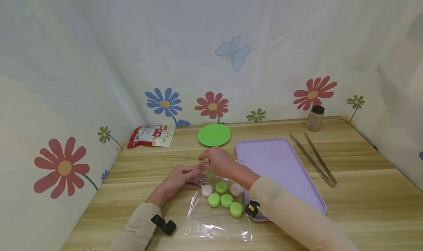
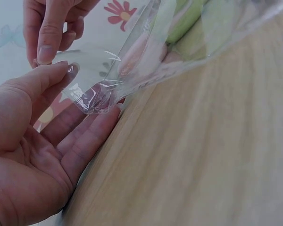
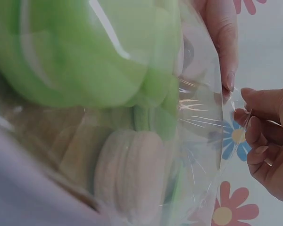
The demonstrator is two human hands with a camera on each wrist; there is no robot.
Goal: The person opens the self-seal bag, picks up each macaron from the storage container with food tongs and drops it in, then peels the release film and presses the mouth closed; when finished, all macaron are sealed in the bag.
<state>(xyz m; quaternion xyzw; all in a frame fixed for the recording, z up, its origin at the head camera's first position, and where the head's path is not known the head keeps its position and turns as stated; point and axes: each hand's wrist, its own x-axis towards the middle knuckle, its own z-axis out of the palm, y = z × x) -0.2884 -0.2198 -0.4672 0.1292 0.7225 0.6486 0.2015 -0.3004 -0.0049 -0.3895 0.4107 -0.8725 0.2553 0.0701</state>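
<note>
A clear plastic bag (image 1: 206,229) lies on the wooden table with two pale pink macarons (image 1: 207,191) and several green macarons (image 1: 214,199) inside. My left hand (image 1: 178,178) is at the bag's far left corner, pinching the film between thumb and index finger; its other fingers lie under the film in the left wrist view. Just beyond, my right hand (image 1: 220,162) reaches across the bag and pinches the edge of its mouth. In the right wrist view the right hand (image 3: 273,136) shows curled fingers at the thin film, close to the left hand (image 3: 221,42).
A lilac tray (image 1: 281,166) stands right of the bag, partly behind the right forearm. Metal tongs (image 1: 317,159) lie beyond it. At the back are a green plate (image 1: 214,134), a red-and-white packet (image 1: 152,136) and a black-lidded jar (image 1: 315,118).
</note>
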